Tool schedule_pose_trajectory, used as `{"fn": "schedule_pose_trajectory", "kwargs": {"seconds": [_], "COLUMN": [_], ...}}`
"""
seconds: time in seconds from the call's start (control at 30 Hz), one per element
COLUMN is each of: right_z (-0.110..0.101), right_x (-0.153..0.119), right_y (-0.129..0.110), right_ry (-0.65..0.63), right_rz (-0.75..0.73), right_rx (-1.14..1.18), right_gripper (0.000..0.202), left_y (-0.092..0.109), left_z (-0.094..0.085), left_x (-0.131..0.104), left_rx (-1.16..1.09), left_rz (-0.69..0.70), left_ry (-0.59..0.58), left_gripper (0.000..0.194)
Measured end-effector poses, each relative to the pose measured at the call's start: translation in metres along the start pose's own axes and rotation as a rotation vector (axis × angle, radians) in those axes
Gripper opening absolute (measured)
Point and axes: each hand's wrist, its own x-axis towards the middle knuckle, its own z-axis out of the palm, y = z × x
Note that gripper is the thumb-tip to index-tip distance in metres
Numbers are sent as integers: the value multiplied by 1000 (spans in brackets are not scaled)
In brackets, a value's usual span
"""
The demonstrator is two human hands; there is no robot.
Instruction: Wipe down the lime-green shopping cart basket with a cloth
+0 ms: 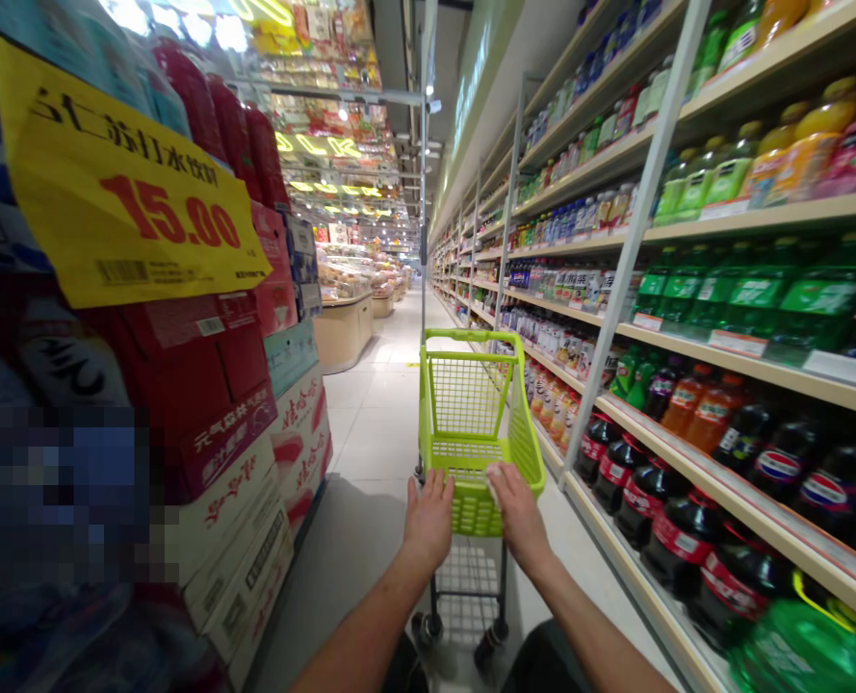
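Note:
A lime-green shopping cart [471, 515] stands upright in front of me, with its tall handle bar [471, 335] on the far side. My left hand [429, 517] lies on the near edge of the basket, fingers stretched out and holding nothing. On the right part of the same edge rests my right hand [520, 512]. Its fingers are bent over a crumpled white piece of what looks like tissue [496, 481], partly hidden by the hand. Below the basket, a wire lower rack [469, 573] and dark wheels [428, 628] show between my arms.
Shelves of bottled drinks [752, 289] line the right side, with large cola bottles [687, 534] low down. Stacked drink cartons [218, 404] rise close on the left under a yellow price sign [131, 183]. A pale tiled aisle [370, 419] runs ahead past a food counter [345, 332].

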Motion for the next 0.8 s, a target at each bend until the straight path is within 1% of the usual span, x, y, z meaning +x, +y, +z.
{"fn": "schedule_pose_trajectory", "kwargs": {"seconds": [0.07,0.13,0.2,0.3,0.33,0.37,0.43,0.53,0.6,0.63,0.67,0.8], "right_z": [-13,-16,-5,17,21,22,13,-15,-26,-26,-22,8], "right_x": [-2,-3,-2,1,2,3,3,2,1,0,0,0], "right_y": [17,18,1,-30,-35,-36,-21,18,32,31,24,-22], "right_ry": [48,67,50,26,26,30,50,90,87,69,43,-20], "right_rz": [78,115,74,-30,-53,-67,-49,81,144,146,130,9], "right_rx": [-68,-101,-81,2,26,40,35,-28,-45,-33,-8,103], "right_gripper": [53,53,53,55,55,56,54,51,51,52,54,61], "left_y": [1,3,5,4,4,3,1,0,2,3,4,4], "left_z": [0,0,1,1,1,0,-1,-1,1,2,3,6], "left_x": [0,0,0,0,0,-1,-1,-1,-1,0,0,1], "left_rx": [6,15,15,18,18,15,-1,-7,12,21,27,30], "left_rz": [3,5,8,18,19,18,13,13,7,2,0,12], "left_ry": [-5,-8,-9,-9,-9,-9,-11,-15,-11,-7,-3,3], "left_gripper": [53,54,54,54,54,54,53,54,56,56,56,54]}}
